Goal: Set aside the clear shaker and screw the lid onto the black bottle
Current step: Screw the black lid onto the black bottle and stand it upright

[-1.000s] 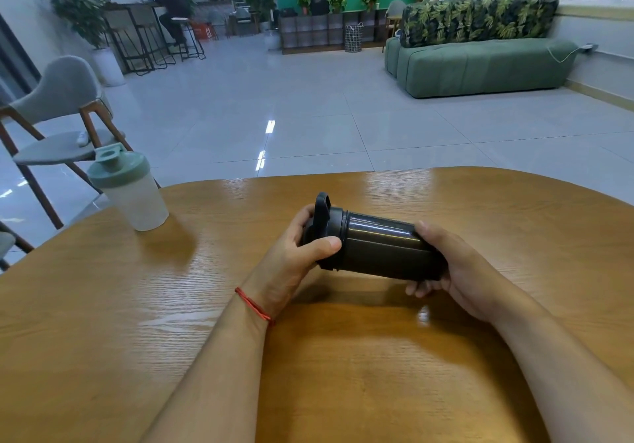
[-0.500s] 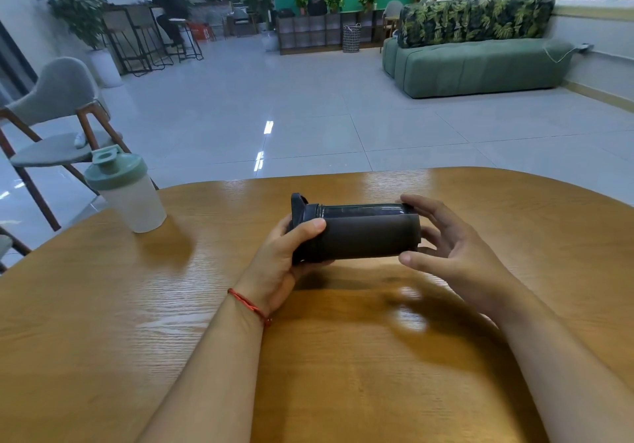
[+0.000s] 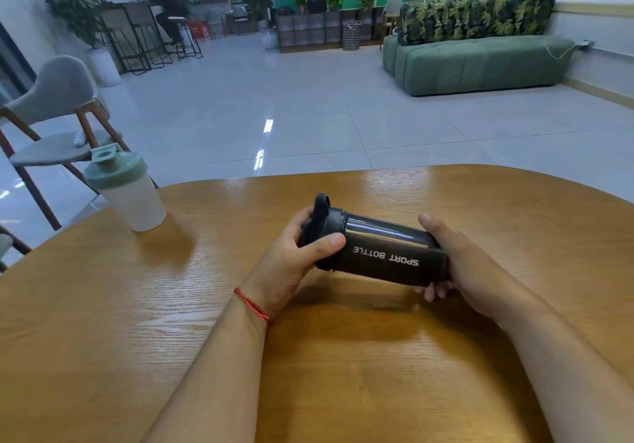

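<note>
Head view: both forearms reach over the near part of the wooden table (image 3: 343, 374), which lies bare around them. The left hand (image 3: 291, 264) is wrapped around the lid (image 3: 320, 223), thumb across its rim; a red cord (image 3: 252, 305) circles that wrist. The right hand (image 3: 470, 271) is closed on the base of the black bottle (image 3: 387, 250). The bottle is held just above the tabletop, its long axis nearly level, lid end pointing left and slightly away, base right. Its lettering reads upside down. Farther left, near the table's far edge, the clear shaker (image 3: 128, 195) stands upright, well apart from the hands. Beyond is open tiled floor (image 3: 308, 99).
</note>
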{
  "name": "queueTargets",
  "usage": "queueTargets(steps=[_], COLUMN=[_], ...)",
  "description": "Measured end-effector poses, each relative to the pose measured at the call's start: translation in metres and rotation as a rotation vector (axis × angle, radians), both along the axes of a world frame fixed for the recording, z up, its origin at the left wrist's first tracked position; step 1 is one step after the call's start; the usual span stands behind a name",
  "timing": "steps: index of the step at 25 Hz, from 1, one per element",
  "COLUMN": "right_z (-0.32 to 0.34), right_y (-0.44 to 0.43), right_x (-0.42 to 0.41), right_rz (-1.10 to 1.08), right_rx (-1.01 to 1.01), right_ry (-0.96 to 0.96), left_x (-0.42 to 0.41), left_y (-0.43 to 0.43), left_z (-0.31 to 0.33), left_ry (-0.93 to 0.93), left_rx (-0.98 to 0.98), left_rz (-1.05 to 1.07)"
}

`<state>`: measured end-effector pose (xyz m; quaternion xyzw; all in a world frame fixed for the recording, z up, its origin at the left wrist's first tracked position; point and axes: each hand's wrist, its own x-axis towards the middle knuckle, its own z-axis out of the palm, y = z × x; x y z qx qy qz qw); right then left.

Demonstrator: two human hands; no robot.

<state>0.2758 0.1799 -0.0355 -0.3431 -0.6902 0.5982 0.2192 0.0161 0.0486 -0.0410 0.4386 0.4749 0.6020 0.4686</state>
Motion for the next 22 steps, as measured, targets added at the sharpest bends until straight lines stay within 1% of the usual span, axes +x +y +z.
queueTargets(steps=[1, 2, 4, 5, 6, 8, 10, 14, 18, 20, 22], right_z=[-0.0011, -0.0014, 0.0000, 0.0001, 0.0000, -0.0007, -0.0016, 0.0003, -0.0011, -0.0023, -0.0047], right_y=[-0.0001, 0.0005, 0.0022, 0.0027, 0.0027, 0.0007, 0.0014, 0.0012, 0.0046, 0.0058, 0.0060], right_x=[-0.0002, -0.0013, -0.0027, -0.0020, -0.0010, 0.0010, 0.0012, 0.0016, 0.0038, 0.0025, 0.0025], right_rz=[-0.016, -0.045, -0.085, -0.069, -0.043, -0.017, -0.043, -0.045, -0.059, -0.075, -0.093], right_rx=[-0.011, -0.033, -0.064, -0.041, 0.021, 0.192, 0.283, 0.239, 0.190, 0.157, 0.143], right_ry=[-0.027, 0.007, 0.151, 0.204, 0.218, 0.148, 0.108, 0.178, 0.136, 0.065, -0.093], left_x=[0.0023, 0.0039, 0.0043, 0.0031, 0.0011, -0.0016, -0.0016, -0.0014, -0.0022, 0.0015, 0.0054], left_y=[0.0016, 0.0030, 0.0050, 0.0050, 0.0050, 0.0044, 0.0049, 0.0045, 0.0046, 0.0037, 0.0035], left_z=[0.0002, 0.0011, 0.0034, 0.0040, 0.0036, 0.0034, 0.0037, 0.0033, -0.0002, 0.0005, 0.0021], left_ry=[0.002, -0.021, -0.098, -0.133, -0.165, -0.238, -0.269, -0.251, -0.210, -0.141, -0.086], left_rx=[-0.006, -0.019, -0.061, -0.085, -0.108, -0.138, -0.145, -0.135, -0.108, -0.089, -0.091], left_rz=[0.008, 0.041, 0.119, 0.150, 0.177, 0.222, 0.236, 0.211, 0.135, 0.083, 0.044])
